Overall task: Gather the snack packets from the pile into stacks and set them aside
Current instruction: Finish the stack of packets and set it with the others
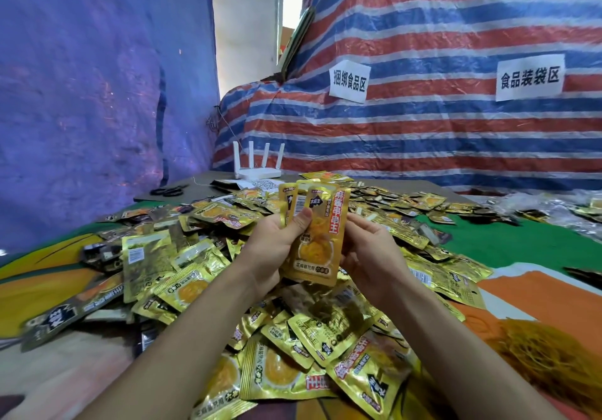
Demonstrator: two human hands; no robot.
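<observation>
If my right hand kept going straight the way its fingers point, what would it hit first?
The stack of packets your left hand grips: the right hand points up and left at its right edge and seems to touch it, though depth is unclear.

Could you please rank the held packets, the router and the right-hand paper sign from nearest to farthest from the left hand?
1. Packets: gripped in the left hand.
2. Router: behind the pile.
3. Sign: on the tarp, far right.
</observation>
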